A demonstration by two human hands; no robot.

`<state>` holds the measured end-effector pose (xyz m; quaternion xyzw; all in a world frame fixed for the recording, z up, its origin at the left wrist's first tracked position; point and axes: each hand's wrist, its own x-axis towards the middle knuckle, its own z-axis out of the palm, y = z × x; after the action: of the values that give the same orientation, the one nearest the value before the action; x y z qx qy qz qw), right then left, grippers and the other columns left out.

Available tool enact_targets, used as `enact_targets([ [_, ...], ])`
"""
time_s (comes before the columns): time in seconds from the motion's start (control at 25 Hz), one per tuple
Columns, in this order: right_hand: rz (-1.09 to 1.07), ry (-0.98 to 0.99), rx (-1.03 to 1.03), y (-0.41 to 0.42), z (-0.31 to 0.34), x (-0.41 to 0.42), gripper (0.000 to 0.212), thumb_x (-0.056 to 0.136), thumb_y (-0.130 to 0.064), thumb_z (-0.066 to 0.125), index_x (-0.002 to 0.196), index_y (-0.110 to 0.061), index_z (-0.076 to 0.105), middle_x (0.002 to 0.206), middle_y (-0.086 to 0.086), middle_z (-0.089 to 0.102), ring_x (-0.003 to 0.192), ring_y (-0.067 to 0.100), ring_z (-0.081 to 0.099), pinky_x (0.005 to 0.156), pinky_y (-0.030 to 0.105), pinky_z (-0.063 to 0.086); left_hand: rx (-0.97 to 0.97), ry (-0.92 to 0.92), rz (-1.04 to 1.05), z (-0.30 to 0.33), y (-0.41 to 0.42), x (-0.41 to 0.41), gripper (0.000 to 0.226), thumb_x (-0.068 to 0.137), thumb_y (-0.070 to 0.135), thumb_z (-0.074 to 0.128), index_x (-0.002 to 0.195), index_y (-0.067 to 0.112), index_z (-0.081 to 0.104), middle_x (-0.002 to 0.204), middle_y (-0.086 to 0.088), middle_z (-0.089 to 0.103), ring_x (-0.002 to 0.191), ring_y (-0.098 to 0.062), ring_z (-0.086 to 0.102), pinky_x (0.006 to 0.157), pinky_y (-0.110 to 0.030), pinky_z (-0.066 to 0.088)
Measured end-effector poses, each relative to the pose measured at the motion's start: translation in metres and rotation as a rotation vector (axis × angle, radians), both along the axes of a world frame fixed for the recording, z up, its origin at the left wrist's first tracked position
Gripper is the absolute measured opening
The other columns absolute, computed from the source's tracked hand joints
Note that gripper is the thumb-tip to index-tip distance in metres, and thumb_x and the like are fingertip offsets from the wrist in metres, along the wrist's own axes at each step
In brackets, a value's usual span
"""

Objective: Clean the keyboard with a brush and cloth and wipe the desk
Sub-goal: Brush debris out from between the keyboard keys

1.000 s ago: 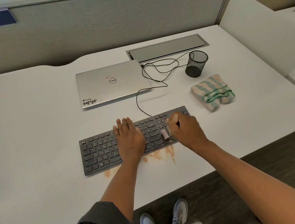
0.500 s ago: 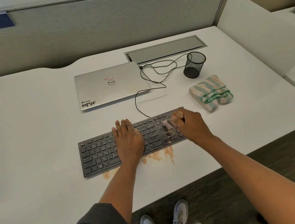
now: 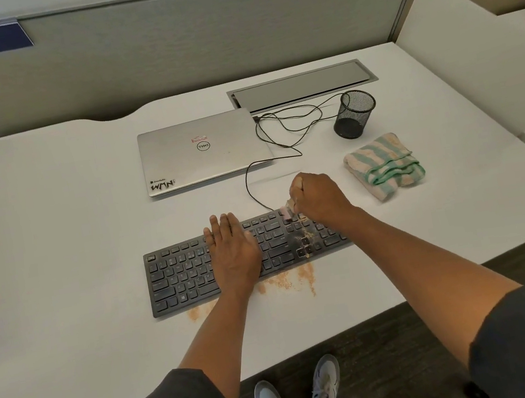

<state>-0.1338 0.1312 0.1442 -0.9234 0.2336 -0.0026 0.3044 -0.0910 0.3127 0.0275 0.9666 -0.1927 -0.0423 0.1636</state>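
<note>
The long black flat-keyed keyboard point(image 3: 246, 257) lies near the front edge of the white tabletop point(image 3: 51, 234), roughly at the middle of that edge. Orange-tan crumbs are scattered over its right-hand keys, and more of the same powder streaks the tabletop just in front of it. This looks like the brushing step: debris is being swept off the keys toward the front edge. By my reading the next move calls for short strokes across the soiled keys near the arrow cluster, then a change to the cloth.

The right hand point(image 3: 318, 198) is curled into a closed fist over the keyboard's far right edge, gripping a small pale pink brush point(image 3: 286, 214) whose tip touches the top key row. The left hand point(image 3: 234, 255) lies flat with fingers straight, pressing on the middle keys, apparently to steady the board; it holds nothing.

A folded green-and-cream striped cloth point(image 3: 384, 166) waits untouched toward the right edge. Further back sit a black mesh pen cup point(image 3: 354, 114), a closed silver laptop point(image 3: 202, 151) and a thin black cable point(image 3: 280, 147) looping between them.
</note>
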Motion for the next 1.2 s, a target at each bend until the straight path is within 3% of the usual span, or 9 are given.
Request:
enact_targets([
  [0.12, 0.042, 0.136, -0.139, -0.001, 0.004, 0.001, 0.022, 0.088, -0.021, 0.048, 0.081, -0.008, 0.063, 0.081, 0.007, 0.069, 0.079, 0.025, 0.061, 0.068, 0.031, 0.045, -0.009, -0.008, 0.000, -0.002, 0.000, 0.000, 0.062, 0.103, 0.030, 0.023, 0.158, 0.000, 0.019, 0.164, -0.018, 0.023, 0.155, -0.034, 0.006, 0.127, -0.048, 0.000],
  [0.36, -0.025, -0.034, 0.007, 0.004, 0.015, 0.012, 0.020, 0.092, -0.017, 0.045, 0.086, -0.013, 0.063, 0.083, 0.003, 0.070, 0.082, 0.022, 0.065, 0.076, 0.039, 0.055, -0.021, -0.012, 0.001, -0.004, 0.001, 0.000, 0.061, 0.104, 0.028, 0.027, 0.157, 0.000, 0.021, 0.164, -0.018, 0.024, 0.155, -0.034, 0.007, 0.127, -0.049, 0.000],
  [0.64, 0.091, 0.190, -0.069, 0.006, 0.004, -0.003, 0.021, 0.083, -0.020, 0.045, 0.081, -0.011, 0.064, 0.078, 0.006, 0.071, 0.076, 0.028, 0.067, 0.078, 0.043, 0.057, -0.013, -0.001, -0.001, -0.003, 0.000, 0.001, 0.061, 0.105, 0.029, 0.025, 0.158, 0.001, 0.017, 0.166, -0.018, 0.020, 0.156, -0.033, 0.004, 0.127, -0.047, -0.003],
  [0.8, 0.065, 0.005, -0.029, 0.011, 0.013, 0.004, 0.024, 0.093, -0.021, 0.041, 0.083, -0.017, 0.062, 0.084, 0.000, 0.071, 0.079, 0.022, 0.065, 0.076, 0.038, 0.054, -0.018, -0.011, -0.001, -0.003, 0.000, 0.000, 0.061, 0.104, 0.028, 0.027, 0.158, 0.001, 0.018, 0.165, -0.018, 0.021, 0.156, -0.033, 0.005, 0.127, -0.047, -0.003],
  [0.88, 0.104, 0.022, -0.069, 0.017, 0.012, 0.005, 0.026, 0.094, -0.018, 0.041, 0.086, -0.013, 0.065, 0.088, 0.002, 0.071, 0.083, 0.023, 0.063, 0.077, 0.036, 0.052, -0.023, -0.011, 0.000, -0.002, 0.001, 0.000, 0.061, 0.104, 0.028, 0.028, 0.158, 0.001, 0.019, 0.165, -0.018, 0.022, 0.155, -0.034, 0.006, 0.127, -0.048, -0.001],
  [1.08, 0.180, 0.167, -0.133, 0.012, 0.000, -0.013, 0.027, 0.091, -0.016, 0.043, 0.080, -0.009, 0.067, 0.074, 0.004, 0.071, 0.078, 0.024, 0.066, 0.077, 0.041, 0.054, -0.023, 0.001, 0.001, -0.002, 0.001, -0.001, 0.060, 0.105, 0.028, 0.026, 0.158, 0.001, 0.018, 0.165, -0.018, 0.021, 0.156, -0.034, 0.005, 0.127, -0.049, 0.001],
  [1.2, 0.113, 0.048, -0.061, 0.007, 0.002, -0.018, 0.028, 0.093, -0.020, 0.041, 0.078, -0.015, 0.064, 0.074, -0.001, 0.069, 0.075, 0.021, 0.065, 0.072, 0.036, 0.053, -0.016, 0.001, 0.001, -0.002, 0.000, 0.000, 0.061, 0.105, 0.029, 0.025, 0.158, 0.001, 0.017, 0.166, -0.018, 0.020, 0.156, -0.033, 0.004, 0.127, -0.049, 0.000],
])
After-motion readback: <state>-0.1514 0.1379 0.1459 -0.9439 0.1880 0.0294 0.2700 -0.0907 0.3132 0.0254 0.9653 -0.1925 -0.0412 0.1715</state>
